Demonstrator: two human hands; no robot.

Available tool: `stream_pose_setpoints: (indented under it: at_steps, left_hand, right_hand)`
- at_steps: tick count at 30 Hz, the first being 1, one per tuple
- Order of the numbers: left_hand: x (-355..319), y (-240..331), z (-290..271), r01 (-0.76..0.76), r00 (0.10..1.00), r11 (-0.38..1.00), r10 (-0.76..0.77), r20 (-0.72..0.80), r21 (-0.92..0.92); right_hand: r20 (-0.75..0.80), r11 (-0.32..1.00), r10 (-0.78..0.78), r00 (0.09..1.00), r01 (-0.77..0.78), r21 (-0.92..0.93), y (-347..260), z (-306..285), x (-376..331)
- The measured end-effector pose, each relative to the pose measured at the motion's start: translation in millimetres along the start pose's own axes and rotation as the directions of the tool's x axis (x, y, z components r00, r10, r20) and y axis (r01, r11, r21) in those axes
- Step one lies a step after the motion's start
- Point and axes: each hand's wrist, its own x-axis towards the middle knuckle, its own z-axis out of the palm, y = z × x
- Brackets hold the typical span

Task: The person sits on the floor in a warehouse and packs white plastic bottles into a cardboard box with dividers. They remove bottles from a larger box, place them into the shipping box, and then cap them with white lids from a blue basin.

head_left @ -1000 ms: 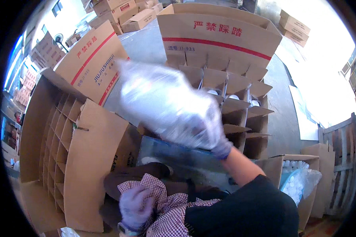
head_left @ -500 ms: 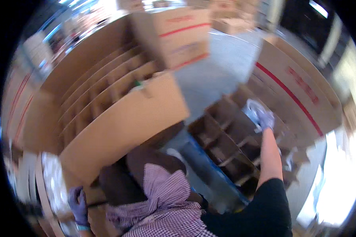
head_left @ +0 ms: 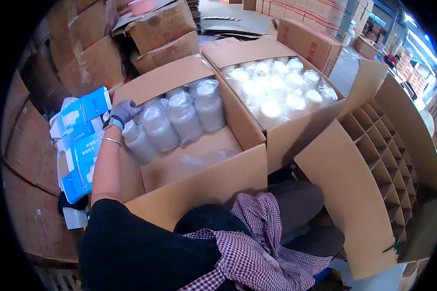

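Plastic-wrapped stacks of white containers [head_left: 172,121] are lying side by side in the open cardboard box [head_left: 199,179] in front of us, filling its far half while the near half is showing bare cardboard and a loose scrap of film. We are reaching our gloved left hand [head_left: 123,111] to the leftmost stack at the box's left wall; its fingers are curling over the wrapped end, though we cannot tell whether they are clamping it or only resting there. Our right hand is not showing.

Just beside the box, a second box [head_left: 277,140] is holding more wrapped white lids or tubs, and a divider carton [head_left: 374,160] is standing at right. Blue-and-white packets [head_left: 82,140] are piling up at left.

Slippery film could let a stack slide from a one-handed grip, and the neighbouring stacks could roll into the bare half.
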Motion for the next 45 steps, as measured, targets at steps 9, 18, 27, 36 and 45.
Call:
stream_pose_setpoints:
  at_steps: [9, 18, 27, 36, 45]
  left_hand:
    - [-50, -33, 92, 0.36, 0.929, 0.929, -0.365, 0.057, 0.09]
    - [-66, 62, -105, -0.114, 0.909, 0.82, -0.141, -0.391, -0.56]
    - [-207, 341, -183, -0.887, 0.258, -0.001, 0.828, -0.498, -0.462]
    - [-210, 315, -88, -0.729, 0.135, -0.027, 0.974, -0.182, -0.684]
    - [-91, 87, 166, -0.33, 0.717, 0.896, 0.443, 0.539, -0.297]
  right_hand:
    - [0.288, 0.975, 0.036, 0.957, -0.096, 0.198, -175, 3, 52]
    - [0.283, 0.83, -0.266, 0.922, 0.07, 0.553, -342, 31, 11]
    - [0.429, 0.357, -0.768, 0.476, -0.238, 0.903, -491, 15, -96]
    - [0.499, 0.552, -0.467, 0.73, -0.201, 0.809, -377, 36, -54]
    - [0.09, 0.523, -0.322, 0.942, 0.098, 0.847, -454, 135, 103]
